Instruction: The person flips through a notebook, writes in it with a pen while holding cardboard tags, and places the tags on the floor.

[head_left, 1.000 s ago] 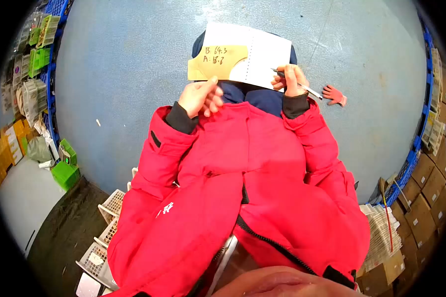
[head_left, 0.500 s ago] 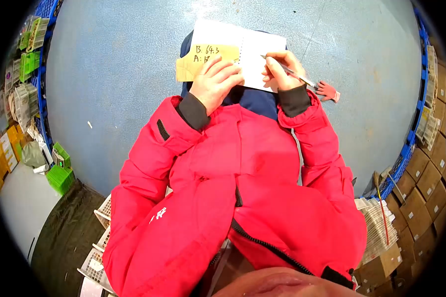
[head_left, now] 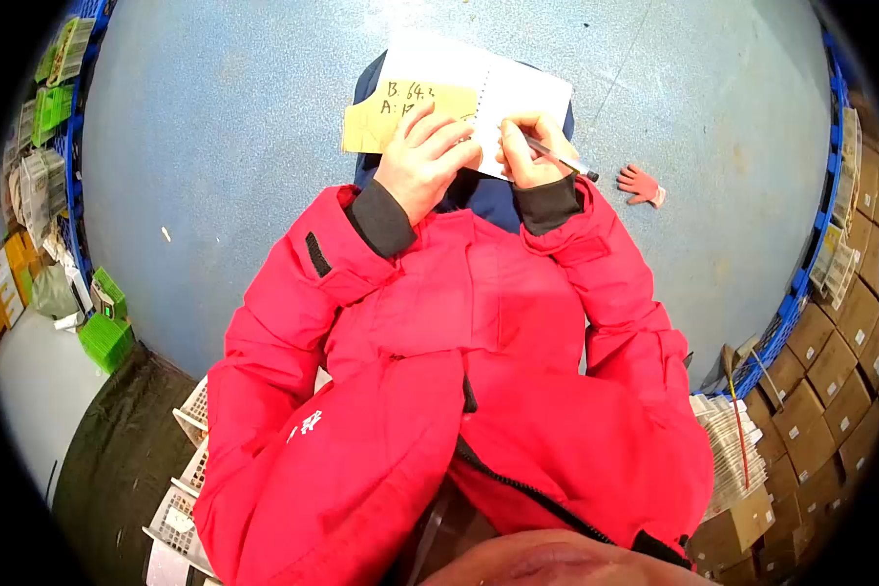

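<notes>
An open spiral notebook (head_left: 520,90) with white pages rests on my lap. On its left page lies a torn yellowish cardboard piece (head_left: 361,127) with handwriting, "B: 64." and "A: 1" being readable. My left hand (head_left: 425,161) lies over the cardboard's lower part, fingers stretched out and slightly spread, covering some of the writing. A dark pen (head_left: 562,158) is pinched in my right hand (head_left: 532,151), over the right page beside the spiral binding. Its tip is hidden by my fingers.
A reddish work glove (head_left: 641,186) lies on the blue-grey floor (head_left: 264,127) to the right. Blue plastic crates (head_left: 76,176) line the left. Brown cartons (head_left: 830,366) are stacked at the right, near a broom (head_left: 734,410). White baskets (head_left: 178,518) stand at the lower left.
My right hand has moved left with the pen, from the middle of the right page toward the spiral binding. My left hand stays on the cardboard.
</notes>
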Demonstrator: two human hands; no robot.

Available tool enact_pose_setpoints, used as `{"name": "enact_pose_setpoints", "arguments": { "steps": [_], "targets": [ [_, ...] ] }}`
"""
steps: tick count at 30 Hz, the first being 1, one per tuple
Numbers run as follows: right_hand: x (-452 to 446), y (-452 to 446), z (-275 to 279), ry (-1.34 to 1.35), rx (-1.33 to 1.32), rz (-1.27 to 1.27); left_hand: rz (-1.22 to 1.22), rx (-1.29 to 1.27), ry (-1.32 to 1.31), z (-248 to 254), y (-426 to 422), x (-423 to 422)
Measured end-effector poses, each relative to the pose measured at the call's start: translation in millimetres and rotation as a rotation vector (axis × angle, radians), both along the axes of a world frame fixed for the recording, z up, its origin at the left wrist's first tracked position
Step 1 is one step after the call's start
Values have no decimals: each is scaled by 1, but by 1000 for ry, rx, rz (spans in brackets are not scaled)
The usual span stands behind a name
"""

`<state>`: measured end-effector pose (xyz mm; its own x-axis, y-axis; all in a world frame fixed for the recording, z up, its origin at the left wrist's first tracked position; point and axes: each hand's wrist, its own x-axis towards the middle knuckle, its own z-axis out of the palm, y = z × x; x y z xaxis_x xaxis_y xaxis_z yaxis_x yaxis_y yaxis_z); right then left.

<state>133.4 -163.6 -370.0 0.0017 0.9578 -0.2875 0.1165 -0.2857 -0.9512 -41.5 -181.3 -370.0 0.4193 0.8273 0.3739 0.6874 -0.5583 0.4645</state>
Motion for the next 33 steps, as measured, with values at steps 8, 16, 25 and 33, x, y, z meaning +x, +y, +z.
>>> {"name": "enact_pose_setpoints", "arguments": {
  "steps": [8, 16, 25, 33],
  "targets": [
    [-1, 0, -14, -144, 105, 12, 7, -25, -88, -5, 1, -2],
    [0, -1, -12, -160, 113, 11, 20, -30, -87, -4, -1, 1],
    [-1, -1, -11, -113, 87, -53, 19, -42, -102, -4, 0, 1],
    [2, -1, -11, -179, 110, -4, -4, -57, -102, -4, 1, 1]
  ]
}}
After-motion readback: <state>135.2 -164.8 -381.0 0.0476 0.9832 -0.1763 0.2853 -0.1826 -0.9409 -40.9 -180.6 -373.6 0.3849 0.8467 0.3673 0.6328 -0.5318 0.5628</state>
